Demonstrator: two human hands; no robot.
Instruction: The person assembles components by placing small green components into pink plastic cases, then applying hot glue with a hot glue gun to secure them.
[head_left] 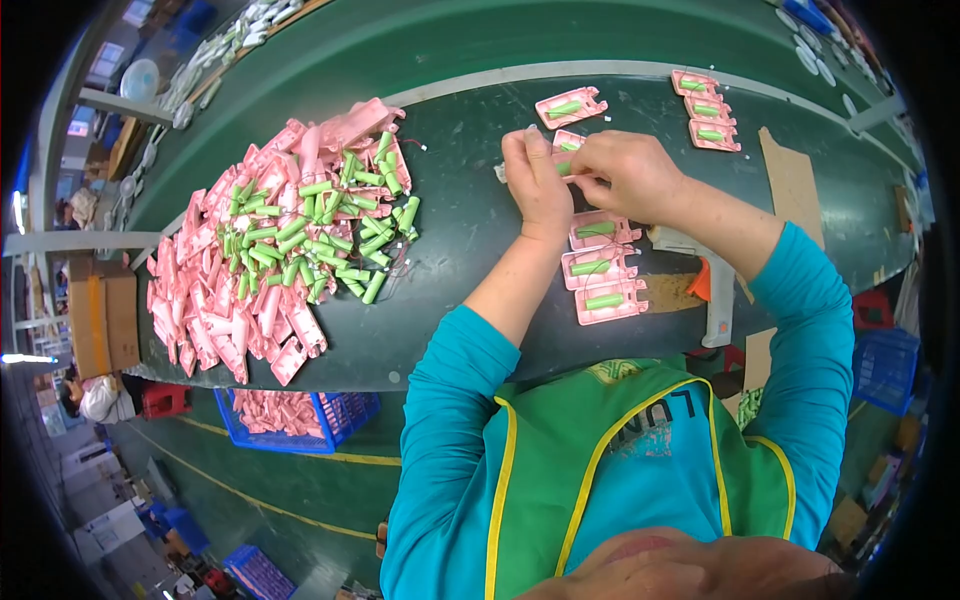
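Note:
My left hand (pixel 540 188) is closed, its thumb and fingers raised around a green cylindrical battery (pixel 563 168) of which only a small part shows. From the right, my right hand (pixel 632 176) meets it with fingers pinched together; what lies in its fingertips is too small to make out. Just beyond the hands a pink plastic shell (pixel 568 137) with a green battery in it is partly covered. Farther off lies another pink shell (pixel 568 106) with its battery. Nearer me, several filled shells (pixel 606 302) stand in a column below my right wrist.
A big heap of pink shells (pixel 215 310) and loose green batteries (pixel 290 243) covers the table's left side. A glue gun (pixel 718 310) with an orange trigger rests right of the column, by cardboard (pixel 792 190). Three filled shells (pixel 712 135) lie far right. A blue crate (pixel 350 415) stands below.

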